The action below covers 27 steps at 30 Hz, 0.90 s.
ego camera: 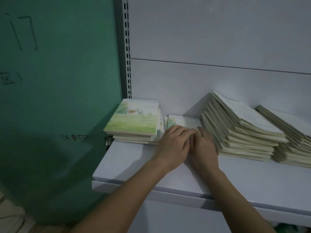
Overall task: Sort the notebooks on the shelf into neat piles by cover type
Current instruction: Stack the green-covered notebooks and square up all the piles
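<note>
On the shelf (127, 158), a green-cover notebook pile (133, 122) sits left. Your left hand (173, 145) and right hand (204, 147) rest flat, fingers relaxed, on a low notebook (185, 121). Plain-cover piles (242, 128) lean right.

dim room, perhaps unlit: green wall (58, 81) with scrawled writing beside white shelving panel (218, 39).

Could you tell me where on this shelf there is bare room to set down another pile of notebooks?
The front strip of the shelf is bare, from the left corner below the green-cover pile across to below the tall leaning pile. The back is crowded: the left hand and right hand fill the gap between those piles, over a low notebook.
</note>
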Available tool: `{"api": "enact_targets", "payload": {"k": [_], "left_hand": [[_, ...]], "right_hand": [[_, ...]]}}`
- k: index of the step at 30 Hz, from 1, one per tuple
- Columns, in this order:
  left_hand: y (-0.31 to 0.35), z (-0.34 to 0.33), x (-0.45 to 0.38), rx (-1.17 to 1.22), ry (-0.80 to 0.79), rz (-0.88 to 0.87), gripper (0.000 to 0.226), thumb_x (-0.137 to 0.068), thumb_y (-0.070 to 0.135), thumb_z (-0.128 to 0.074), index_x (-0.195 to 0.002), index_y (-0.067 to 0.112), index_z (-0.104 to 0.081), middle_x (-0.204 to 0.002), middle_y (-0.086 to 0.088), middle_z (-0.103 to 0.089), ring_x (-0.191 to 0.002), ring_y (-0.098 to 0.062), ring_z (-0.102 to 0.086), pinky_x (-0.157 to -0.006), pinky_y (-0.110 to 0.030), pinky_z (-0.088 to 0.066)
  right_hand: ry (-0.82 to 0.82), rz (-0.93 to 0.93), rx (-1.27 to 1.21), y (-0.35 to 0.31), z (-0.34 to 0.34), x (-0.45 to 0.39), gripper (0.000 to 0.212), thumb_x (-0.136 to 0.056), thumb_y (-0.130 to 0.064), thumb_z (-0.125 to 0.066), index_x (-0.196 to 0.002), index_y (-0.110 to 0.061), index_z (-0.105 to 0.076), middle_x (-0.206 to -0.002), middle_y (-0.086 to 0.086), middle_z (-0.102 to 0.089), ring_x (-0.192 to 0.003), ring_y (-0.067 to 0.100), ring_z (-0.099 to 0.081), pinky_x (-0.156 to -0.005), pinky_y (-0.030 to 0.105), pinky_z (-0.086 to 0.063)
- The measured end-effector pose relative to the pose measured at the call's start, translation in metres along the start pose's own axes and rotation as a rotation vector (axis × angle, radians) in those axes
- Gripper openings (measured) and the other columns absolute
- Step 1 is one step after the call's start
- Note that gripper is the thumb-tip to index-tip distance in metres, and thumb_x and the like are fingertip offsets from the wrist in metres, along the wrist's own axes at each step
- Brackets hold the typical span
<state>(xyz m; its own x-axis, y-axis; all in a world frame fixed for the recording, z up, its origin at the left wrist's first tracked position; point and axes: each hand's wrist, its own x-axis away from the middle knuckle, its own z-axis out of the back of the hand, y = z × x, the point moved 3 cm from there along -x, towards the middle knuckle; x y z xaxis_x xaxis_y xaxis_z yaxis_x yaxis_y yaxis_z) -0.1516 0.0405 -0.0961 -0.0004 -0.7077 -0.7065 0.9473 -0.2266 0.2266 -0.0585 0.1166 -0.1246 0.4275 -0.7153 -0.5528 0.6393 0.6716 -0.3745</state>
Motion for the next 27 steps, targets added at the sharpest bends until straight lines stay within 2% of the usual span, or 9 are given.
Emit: {"api": "enact_targets", "payload": {"k": [3, 8, 10, 13, 16, 19, 23, 25, 27], "left_hand": [[0.002, 0.047, -0.007, 0.026, 0.123, -0.019, 0.031, -0.089, 0.008, -0.052, -0.116, 0.01, -0.067, -0.112, -0.003, -0.065, -0.109, -0.018, -0.05, -0.102, -0.024, -0.036], [-0.011, 0.137, -0.021, 0.263, 0.303, 0.309, 0.027, -0.095, 0.012, -0.049, -0.113, 0.024, -0.066, -0.114, 0.01, -0.065, -0.112, -0.007, -0.055, -0.101, -0.026, -0.041], [-0.005, 0.175, -0.021, 0.443, 0.471, 0.328, 0.026, -0.094, 0.006, -0.05, -0.1, 0.024, -0.069, -0.102, 0.01, -0.069, -0.1, -0.006, -0.062, -0.092, -0.024, -0.048], [-0.051, 0.213, -0.009, 0.379, 0.732, 0.486, 0.023, -0.091, 0.01, -0.05, -0.091, 0.023, -0.069, -0.094, 0.007, -0.07, -0.095, -0.01, -0.064, -0.089, -0.023, -0.047], [-0.121, 0.205, 0.012, 0.215, 0.419, 0.957, 0.021, -0.097, 0.018, -0.045, -0.103, 0.014, -0.065, -0.103, -0.005, -0.063, -0.1, -0.021, -0.057, -0.082, -0.029, -0.04], [-0.13, 0.177, 0.03, 0.31, 0.033, 1.08, 0.026, -0.102, 0.022, -0.041, -0.083, 0.016, -0.058, -0.085, -0.001, -0.057, -0.084, -0.02, -0.051, -0.069, -0.029, -0.037], [-0.123, 0.181, 0.032, 0.42, 0.106, 1.061, 0.027, -0.1, 0.027, -0.043, -0.076, 0.023, -0.052, -0.086, -0.003, -0.057, -0.077, -0.019, -0.05, -0.069, -0.03, -0.038], [-0.128, 0.19, 0.029, 0.458, 0.165, 1.084, 0.024, -0.099, 0.026, -0.045, -0.085, 0.016, -0.061, -0.094, -0.009, -0.062, -0.074, -0.021, -0.052, -0.067, -0.029, -0.042], [-0.128, 0.195, 0.025, 0.737, 0.159, 1.165, 0.039, -0.101, 0.035, -0.043, -0.105, 0.002, -0.064, -0.099, -0.015, -0.066, -0.07, -0.024, -0.058, -0.063, -0.029, -0.048]], "right_hand": [[-0.009, 0.12, -0.119, -0.017, -0.001, -0.01, 0.037, -0.096, -0.029, -0.042, -0.12, -0.007, -0.061, -0.122, 0.013, -0.059, -0.114, 0.033, -0.054, -0.096, 0.04, -0.044], [0.041, 0.21, -0.356, -0.097, 0.018, -0.028, 0.054, -0.099, -0.048, -0.026, -0.132, -0.017, -0.055, -0.138, 0.001, -0.05, -0.128, 0.017, -0.043, -0.105, 0.033, -0.036], [0.064, 0.24, -0.398, -0.128, 0.026, -0.034, 0.056, -0.097, -0.05, -0.026, -0.133, -0.018, -0.054, -0.139, 0.0, -0.049, -0.129, 0.016, -0.041, -0.106, 0.033, -0.035], [-0.073, 0.418, -0.262, -0.168, 0.02, -0.038, 0.061, -0.094, -0.058, -0.027, -0.141, -0.024, -0.047, -0.148, 0.003, -0.042, -0.136, 0.022, -0.034, -0.111, 0.039, -0.03], [-0.393, 0.491, 0.039, -0.186, -0.011, -0.035, 0.068, -0.091, -0.071, -0.026, -0.141, -0.029, -0.041, -0.152, 0.005, -0.034, -0.141, 0.028, -0.026, -0.113, 0.05, -0.022], [-0.383, 0.51, 0.195, -0.187, -0.02, -0.029, 0.066, -0.087, -0.072, -0.034, -0.128, -0.022, -0.046, -0.133, 0.007, -0.049, -0.123, 0.03, -0.044, -0.1, 0.049, -0.035], [-0.412, 0.506, 0.076, -0.181, 0.006, -0.024, 0.052, -0.096, -0.057, -0.036, -0.136, -0.024, -0.046, -0.134, 0.005, -0.053, -0.12, 0.03, -0.05, -0.098, 0.044, -0.04], [-0.441, 0.398, -0.172, -0.175, 0.021, -0.027, 0.043, -0.1, -0.048, -0.037, -0.139, -0.031, -0.048, -0.137, 0.0, -0.055, -0.121, 0.027, -0.051, -0.099, 0.038, -0.041], [-0.338, 0.295, -0.393, -0.17, 0.032, -0.034, 0.039, -0.101, -0.044, -0.04, -0.138, -0.036, -0.05, -0.12, -0.008, -0.065, -0.11, 0.021, -0.056, -0.09, 0.032, -0.043]]}}
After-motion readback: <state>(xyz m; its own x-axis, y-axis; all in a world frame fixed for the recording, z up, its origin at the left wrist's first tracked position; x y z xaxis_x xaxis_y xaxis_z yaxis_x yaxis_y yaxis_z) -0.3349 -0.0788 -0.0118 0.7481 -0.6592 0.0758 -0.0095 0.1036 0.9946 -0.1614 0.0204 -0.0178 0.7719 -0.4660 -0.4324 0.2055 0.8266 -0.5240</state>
